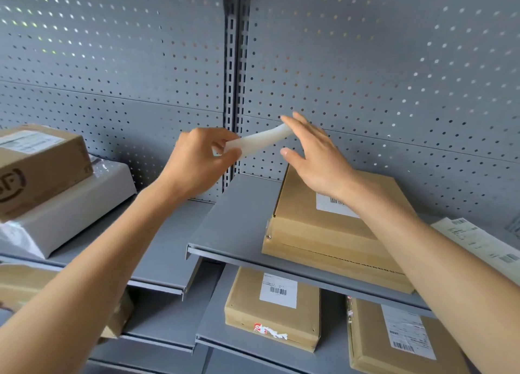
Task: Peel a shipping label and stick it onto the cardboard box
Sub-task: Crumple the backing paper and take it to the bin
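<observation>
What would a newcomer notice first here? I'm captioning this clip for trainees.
Two bare hands meet mid-frame before the grey pegboard: the left hand pinches a white label, and the right hand, fingers straight, touches its far end. Below them a flat box lies on the shelf, already bearing a barcode sticker.

Even, soft daylight fills the view; bright specks shine through the holes of the pegboard back panel (112, 50), strongest at upper left; shadows lie faint under the shelves (233, 233); wide-angle distortion bends lines toward the edges; the boxes at far left (36, 171) look smeared and soft; the centre stays fairly sharp.
</observation>
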Tool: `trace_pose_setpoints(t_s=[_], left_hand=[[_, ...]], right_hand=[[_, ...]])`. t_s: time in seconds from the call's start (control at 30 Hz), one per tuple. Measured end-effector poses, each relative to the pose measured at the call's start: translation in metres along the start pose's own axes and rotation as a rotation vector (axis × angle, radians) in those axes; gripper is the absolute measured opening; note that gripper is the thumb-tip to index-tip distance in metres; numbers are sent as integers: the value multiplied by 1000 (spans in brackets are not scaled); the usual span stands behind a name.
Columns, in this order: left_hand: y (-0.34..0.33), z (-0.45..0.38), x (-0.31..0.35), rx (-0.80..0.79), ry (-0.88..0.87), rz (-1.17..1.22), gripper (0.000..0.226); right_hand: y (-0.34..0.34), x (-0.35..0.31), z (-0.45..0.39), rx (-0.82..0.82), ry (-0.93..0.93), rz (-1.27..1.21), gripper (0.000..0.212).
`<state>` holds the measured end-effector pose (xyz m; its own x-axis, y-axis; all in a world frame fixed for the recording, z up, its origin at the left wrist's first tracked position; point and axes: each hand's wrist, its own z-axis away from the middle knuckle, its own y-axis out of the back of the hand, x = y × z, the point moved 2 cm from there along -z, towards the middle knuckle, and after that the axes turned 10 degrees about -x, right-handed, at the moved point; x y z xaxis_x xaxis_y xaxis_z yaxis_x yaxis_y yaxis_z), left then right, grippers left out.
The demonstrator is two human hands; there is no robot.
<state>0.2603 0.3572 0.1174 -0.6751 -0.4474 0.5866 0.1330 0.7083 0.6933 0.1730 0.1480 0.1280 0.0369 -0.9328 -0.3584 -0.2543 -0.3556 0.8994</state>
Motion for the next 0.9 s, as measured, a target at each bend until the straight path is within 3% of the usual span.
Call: trace_pose_setpoints(t_s=[0.13,0.33,0.47,0.73,0.9], left_hand=[[5,1,14,-23,-81,11,22],[5,-1,24,-26,-139,13,23],[0,-1,30,-21,-153,36,21],[4,7,32,18,-167,15,21],[26,27,13,88,-77,-6,21]], right_hand=[[10,-7,0,85,44,32,60],[21,-5,12,226,90,46,32],[26,-1,19,281,94,38,25],[23,-4,18,310,128,28,22],[3,-32,1,285,204,-4,22]])
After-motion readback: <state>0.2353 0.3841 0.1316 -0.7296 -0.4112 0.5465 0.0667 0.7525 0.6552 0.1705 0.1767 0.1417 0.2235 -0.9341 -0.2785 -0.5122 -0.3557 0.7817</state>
